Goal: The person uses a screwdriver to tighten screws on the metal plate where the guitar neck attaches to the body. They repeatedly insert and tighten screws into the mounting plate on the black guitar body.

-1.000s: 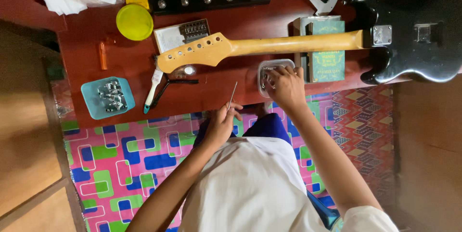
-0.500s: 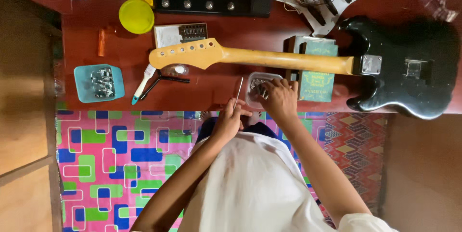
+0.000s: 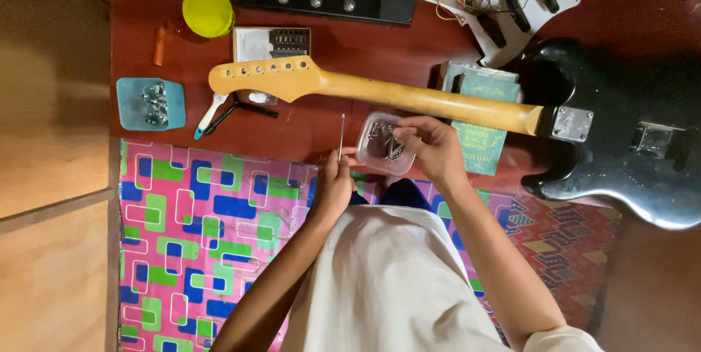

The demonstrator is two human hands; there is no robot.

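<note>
A thin metal rod (image 3: 342, 135), straight and silvery, stands nearly upright in view, its lower end pinched in the left hand (image 3: 334, 180) and its tip pointing to twelve o'clock. At three o'clock from it, just beside, sits a small clear plastic tub (image 3: 385, 142), open-topped, holding a loose heap of metal screws (image 3: 387, 142); the right hand (image 3: 431, 149) reaches into it from three o'clock.

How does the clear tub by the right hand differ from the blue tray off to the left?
The clear tub is see-through and deeper; the blue tray is tinted blue and shallow. The right hand reaches into the clear tub, while the blue tray sits untouched, away from both hands. The clear tub lies just under the guitar neck; the blue tray lies left of the headstock. Both hold small metal parts.
</note>
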